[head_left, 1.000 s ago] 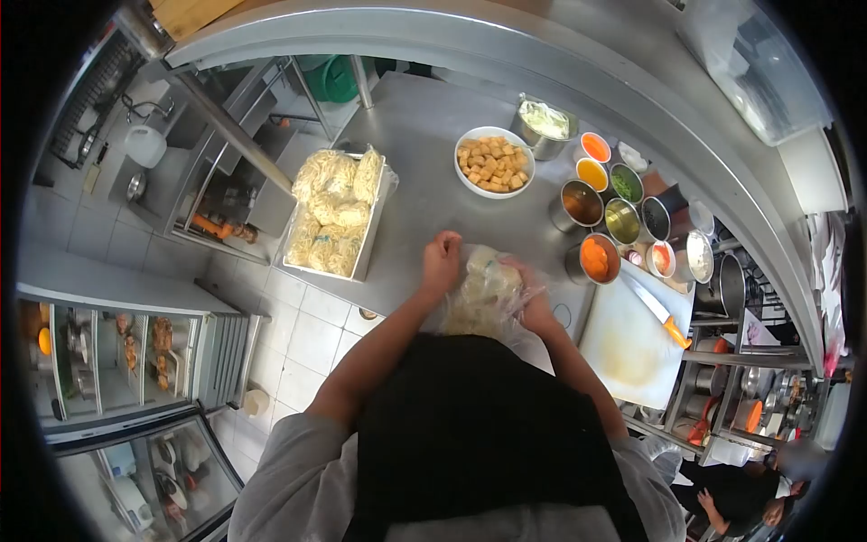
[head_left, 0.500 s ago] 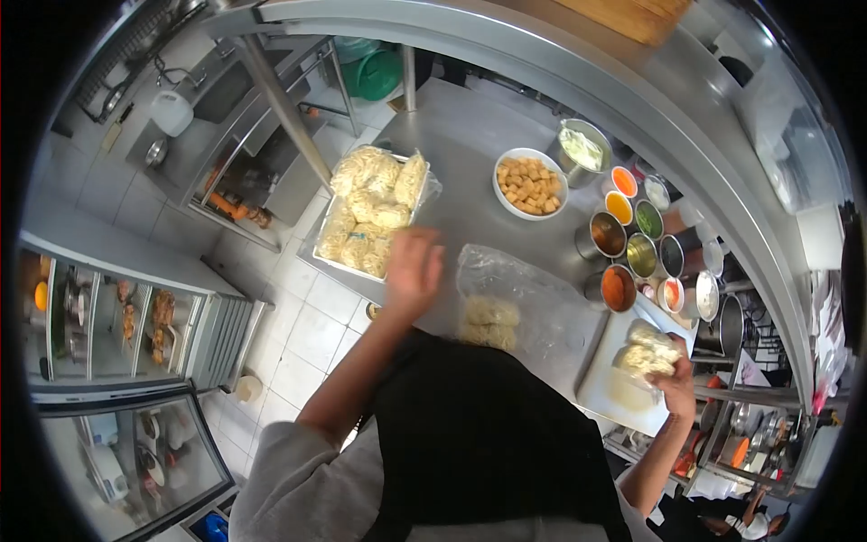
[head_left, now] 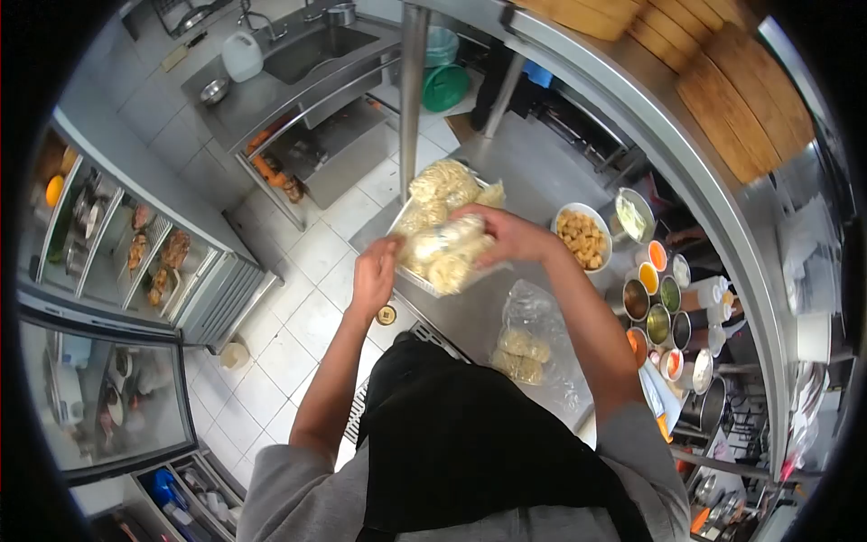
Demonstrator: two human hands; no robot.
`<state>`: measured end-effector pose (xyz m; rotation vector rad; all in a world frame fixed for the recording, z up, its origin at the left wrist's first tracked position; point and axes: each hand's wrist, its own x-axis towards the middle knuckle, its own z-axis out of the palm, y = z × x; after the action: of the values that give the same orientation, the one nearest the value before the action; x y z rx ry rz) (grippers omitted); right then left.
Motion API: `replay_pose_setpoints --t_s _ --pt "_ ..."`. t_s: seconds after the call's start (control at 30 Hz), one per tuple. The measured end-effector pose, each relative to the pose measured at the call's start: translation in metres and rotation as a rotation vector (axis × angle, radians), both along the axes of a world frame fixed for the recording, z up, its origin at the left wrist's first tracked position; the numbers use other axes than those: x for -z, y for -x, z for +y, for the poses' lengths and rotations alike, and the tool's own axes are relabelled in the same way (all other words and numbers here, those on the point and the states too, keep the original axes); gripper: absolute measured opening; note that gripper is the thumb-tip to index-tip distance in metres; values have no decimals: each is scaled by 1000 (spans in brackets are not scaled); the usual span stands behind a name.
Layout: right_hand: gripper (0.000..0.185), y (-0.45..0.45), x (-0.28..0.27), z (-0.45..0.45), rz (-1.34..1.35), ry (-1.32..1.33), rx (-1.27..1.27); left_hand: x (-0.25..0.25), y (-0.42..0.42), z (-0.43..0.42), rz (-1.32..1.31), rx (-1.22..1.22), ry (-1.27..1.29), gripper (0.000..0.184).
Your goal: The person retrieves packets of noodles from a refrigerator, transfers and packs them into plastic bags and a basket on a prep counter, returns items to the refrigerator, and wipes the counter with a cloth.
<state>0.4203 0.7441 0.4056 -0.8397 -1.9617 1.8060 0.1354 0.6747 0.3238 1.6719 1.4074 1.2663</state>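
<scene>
My right hand is closed on a clear plastic bag of pale noodles, held over the left part of the steel table. Under it, a white tray carries several more portions of noodles. At the near left side of the tray is my left hand, its fingers bent together by the left end of the bag. What those fingers grip is hidden. Nearer my apron, a larger clear bag lies flat on the table with noodle portions inside.
A white bowl of browned cubes stands at the back right. Beside it are a pot with pale shreds and several small containers of sauces and toppings. A steel post rises behind the tray. A cutting board lies at right.
My right hand has carried the bag of noodles from the cutting board on the right over to the tray. My left hand has shifted to the tray's near left side. The view has turned left.
</scene>
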Motion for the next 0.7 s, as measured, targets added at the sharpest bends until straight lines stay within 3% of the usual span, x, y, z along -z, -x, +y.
replay_pose_setpoints --t_s 0.03,0.07,0.2,0.27,0.33,0.43,0.53,0.7 --pt "85 21 7 19 -34 32 -77 -9 5 -8 -171 -17 150 39" --pt "84 41 13 38 -70 62 -154 -6 10 -9 -203 34 81 56" --pt "80 76 52 82 -198 99 -295 -15 0 -7 81 75 -153 69" --pt "78 74 46 77 -297 -116 -207 -24 -8 3 309 75 -205 76" --pt "73 71 5 48 -432 -325 -64 -17 -14 10 341 20 -184 80" --pt "61 73 19 16 -208 -833 229 -12 -29 15 406 -64 -205 80" --pt "48 95 40 0 -190 -949 240 4 -49 20 479 -133 -260 78" --pt "41 91 92 29 -18 -894 226 22 -60 24 547 -188 -281 71"
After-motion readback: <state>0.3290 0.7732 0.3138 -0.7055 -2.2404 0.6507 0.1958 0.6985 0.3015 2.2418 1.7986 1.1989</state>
